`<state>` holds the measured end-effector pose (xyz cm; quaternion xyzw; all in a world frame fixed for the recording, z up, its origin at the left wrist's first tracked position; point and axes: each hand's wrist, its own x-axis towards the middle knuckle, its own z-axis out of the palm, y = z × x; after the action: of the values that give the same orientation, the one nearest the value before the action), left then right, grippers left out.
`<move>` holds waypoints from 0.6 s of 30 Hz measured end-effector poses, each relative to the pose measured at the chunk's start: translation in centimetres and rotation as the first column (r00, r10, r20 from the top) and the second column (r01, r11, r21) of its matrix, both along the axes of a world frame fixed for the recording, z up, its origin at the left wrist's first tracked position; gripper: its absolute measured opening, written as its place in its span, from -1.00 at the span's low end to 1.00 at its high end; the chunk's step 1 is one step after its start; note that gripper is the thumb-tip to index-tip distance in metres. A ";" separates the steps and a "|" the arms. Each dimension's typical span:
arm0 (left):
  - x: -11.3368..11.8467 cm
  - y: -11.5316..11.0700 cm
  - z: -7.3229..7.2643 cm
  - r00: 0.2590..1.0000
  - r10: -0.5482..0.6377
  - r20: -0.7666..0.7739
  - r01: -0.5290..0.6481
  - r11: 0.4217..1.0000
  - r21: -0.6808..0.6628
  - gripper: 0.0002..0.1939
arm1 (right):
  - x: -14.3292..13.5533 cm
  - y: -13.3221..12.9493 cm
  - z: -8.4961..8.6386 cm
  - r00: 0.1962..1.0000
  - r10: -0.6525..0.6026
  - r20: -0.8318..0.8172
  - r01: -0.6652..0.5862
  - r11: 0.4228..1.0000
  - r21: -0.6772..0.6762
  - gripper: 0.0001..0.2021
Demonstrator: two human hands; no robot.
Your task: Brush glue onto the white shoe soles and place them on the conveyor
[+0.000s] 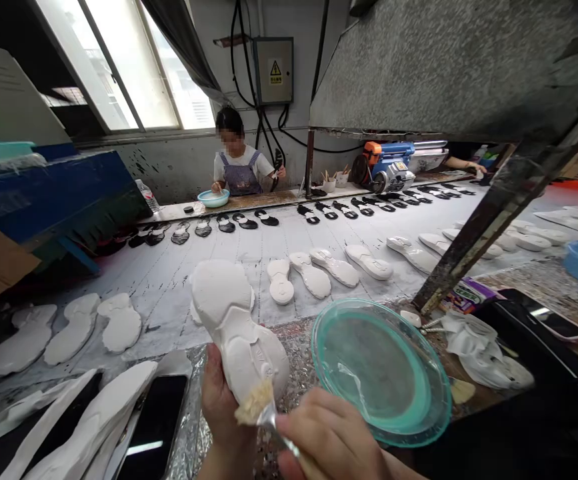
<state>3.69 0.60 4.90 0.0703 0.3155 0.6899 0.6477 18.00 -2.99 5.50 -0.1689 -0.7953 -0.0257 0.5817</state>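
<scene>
My left hand (225,403) grips the heel end of a white shoe sole (221,293), tilted up with its raised pattern facing me. Edges of another white piece show behind it; whether that one is held too, I cannot tell. A brush (255,402) with pale bristles and a metal collar is in my closed right hand (336,433), its bristles against the sole's lower end. Just right of the sole stands a round teal-rimmed bowl (319,333) of pale liquid. White soles (311,275) lie in a row beyond it, and several more white soles (121,320) lie at left.
Stacked white pieces (89,427) and a dark phone (156,427) lie at lower left. A slanted metal post (483,227) rises at right, near a crumpled white cloth (483,347). Across the pale work surface, a co-worker (243,163) sits behind rows of black-and-white soles (226,223).
</scene>
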 end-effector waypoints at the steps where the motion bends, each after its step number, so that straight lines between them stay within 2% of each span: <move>1: 0.2 0.2 0.9 1.000 0.003 0.023 -0.001 0.997 -0.077 -0.47 | -0.1 0.1 -0.3 1.000 0.000 -0.005 0.000 1.000 -0.011 -0.80; 3: 0.4 0.5 2.2 1.000 0.001 0.027 0.004 0.979 -0.204 -0.46 | -0.1 0.1 -0.9 1.000 0.029 -0.005 -0.029 0.998 -0.055 -0.80; 5: 0.3 0.9 2.8 0.998 -0.050 0.024 0.055 0.967 -0.250 -0.48 | 0.1 0.2 -1.3 0.997 0.077 -0.026 -0.080 0.989 -0.121 -0.79; 8: -0.4 1.2 2.6 0.988 -0.144 0.054 0.153 0.955 -0.255 -0.51 | 1.0 0.3 -1.4 0.995 0.072 -0.068 -0.083 0.980 -0.178 -0.84; 10: -0.8 1.3 2.1 0.983 -0.177 0.059 0.186 0.951 -0.248 -0.52 | 2.0 0.4 -1.1 0.997 0.043 -0.071 -0.057 0.973 -0.222 -0.77; 14: -0.7 0.6 1.0 0.978 -0.200 -0.064 0.186 0.966 -0.179 -0.58 | 3.4 0.5 0.4 0.990 -0.079 -0.118 0.022 0.907 -0.421 -0.78; 16: -0.3 0.0 0.8 0.959 -0.193 -0.209 0.178 0.980 -0.087 -0.62 | 3.4 0.8 1.3 0.985 -0.104 -0.136 0.034 0.897 -0.440 -0.80; 18: 0.0 -0.6 0.6 0.922 -0.130 -0.364 0.147 0.989 0.019 -0.64 | 2.9 1.2 2.0 0.981 -0.114 -0.160 0.041 0.916 -0.399 -0.81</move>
<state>3.65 0.05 5.49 0.2330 0.4075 0.6247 0.6240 20.91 -1.78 7.47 -0.3156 -0.7210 0.1269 0.6037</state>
